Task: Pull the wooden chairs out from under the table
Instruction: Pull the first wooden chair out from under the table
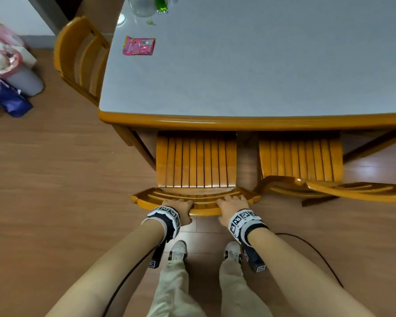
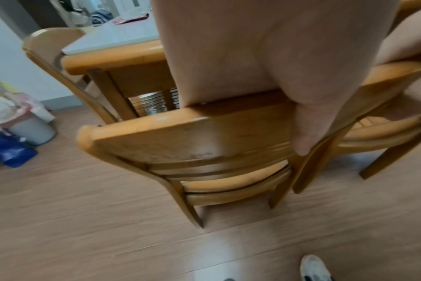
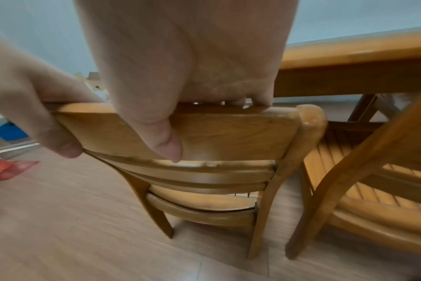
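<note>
At the bottom centre, the left hand [image 1: 178, 210] and right hand [image 1: 232, 208] each grip the top rail of the chair [image 1: 196, 163], fingers over, thumbs behind. Its seat reaches partly under the table [image 1: 249, 122]. A second chair [image 1: 301, 161] stands to its right, a third [image 1: 82, 58] at upper left.

Counted: chairs, table, hands

Three wooden chairs [image 1: 196, 165] are seen at one table [image 1: 249, 121]; two hands [image 1: 177, 208], one pink packet [image 1: 138, 45] and one bin [image 1: 24, 80] are counted.
</note>
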Demonstrator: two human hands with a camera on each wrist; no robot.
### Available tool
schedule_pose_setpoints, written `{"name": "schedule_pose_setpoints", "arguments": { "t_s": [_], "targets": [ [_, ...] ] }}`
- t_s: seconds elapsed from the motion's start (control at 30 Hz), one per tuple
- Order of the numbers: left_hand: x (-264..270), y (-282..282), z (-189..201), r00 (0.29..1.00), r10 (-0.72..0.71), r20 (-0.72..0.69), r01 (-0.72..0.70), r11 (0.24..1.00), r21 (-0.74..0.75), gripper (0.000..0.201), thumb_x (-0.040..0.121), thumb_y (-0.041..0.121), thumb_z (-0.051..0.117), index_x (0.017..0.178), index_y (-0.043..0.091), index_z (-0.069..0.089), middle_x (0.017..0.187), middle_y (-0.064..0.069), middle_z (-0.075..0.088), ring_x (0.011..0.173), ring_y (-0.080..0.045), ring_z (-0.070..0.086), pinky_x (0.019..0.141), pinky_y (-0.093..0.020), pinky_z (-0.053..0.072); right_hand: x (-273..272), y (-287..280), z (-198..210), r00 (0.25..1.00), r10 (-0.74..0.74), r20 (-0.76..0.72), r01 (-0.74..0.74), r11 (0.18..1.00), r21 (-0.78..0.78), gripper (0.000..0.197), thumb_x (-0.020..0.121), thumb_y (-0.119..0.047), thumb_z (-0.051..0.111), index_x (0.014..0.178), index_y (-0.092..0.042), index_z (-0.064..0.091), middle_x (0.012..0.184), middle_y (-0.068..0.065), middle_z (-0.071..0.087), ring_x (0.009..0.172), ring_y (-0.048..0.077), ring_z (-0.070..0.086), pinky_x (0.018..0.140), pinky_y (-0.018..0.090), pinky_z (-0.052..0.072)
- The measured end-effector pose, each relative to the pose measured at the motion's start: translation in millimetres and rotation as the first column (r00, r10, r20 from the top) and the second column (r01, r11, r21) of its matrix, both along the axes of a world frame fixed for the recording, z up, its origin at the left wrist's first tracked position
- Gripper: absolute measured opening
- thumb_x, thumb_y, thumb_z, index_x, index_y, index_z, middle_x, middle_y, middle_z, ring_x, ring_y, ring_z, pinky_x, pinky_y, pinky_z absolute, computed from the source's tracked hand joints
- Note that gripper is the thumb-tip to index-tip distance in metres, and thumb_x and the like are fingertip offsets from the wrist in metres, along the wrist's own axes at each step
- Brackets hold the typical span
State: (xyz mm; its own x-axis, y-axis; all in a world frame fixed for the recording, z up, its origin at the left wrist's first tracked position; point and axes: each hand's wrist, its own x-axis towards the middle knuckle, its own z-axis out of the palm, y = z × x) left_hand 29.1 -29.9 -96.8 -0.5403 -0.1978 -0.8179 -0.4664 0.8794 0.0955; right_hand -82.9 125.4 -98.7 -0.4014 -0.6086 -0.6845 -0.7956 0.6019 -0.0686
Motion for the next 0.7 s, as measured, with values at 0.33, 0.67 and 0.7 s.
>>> {"name": "schedule_pose_setpoints", "arguments": {
  "t_s": [0.33,0.67,0.7],
  "targets": [
    [5,-21,-23,0.997,-0.054,-0.052,0.059,0.993,0.100,0.069,0.066,0.057,0.065,0.127,0.027,0.054,0.120,-0.007,0.057,0.110,-0.033,0.057,0.090,-0.045,0.052,5,-27,1,0.995,-0.053,0.084,0.041,0.990,0.133,0.057,0.069,-0.031,0.058,0.127,-0.029,0.053,0.117,0.003,0.059,0.106,0.028,0.056,0.087,0.045,0.052],
    [48,-14,-11,0.971,-0.236,-0.033,0.238,0.970,0.047,0.060,0.068,0.047,0.059,0.123,0.022,0.054,0.119,-0.007,0.061,0.110,-0.031,0.056,0.089,-0.042,0.047,75,-3,1,0.972,-0.202,0.118,0.191,0.976,0.102,0.053,0.074,-0.029,0.058,0.126,-0.023,0.052,0.120,0.005,0.055,0.114,0.028,0.051,0.094,0.044,0.046],
    [52,-13,-8,0.966,-0.257,-0.026,0.258,0.965,0.045,0.060,0.067,0.047,0.058,0.121,0.021,0.054,0.118,-0.007,0.061,0.110,-0.031,0.056,0.088,-0.042,0.047,82,1,-1,0.970,-0.212,0.122,0.202,0.975,0.087,0.052,0.075,-0.030,0.057,0.126,-0.023,0.052,0.119,0.005,0.055,0.114,0.028,0.051,0.093,0.043,0.047]
  ]
}}
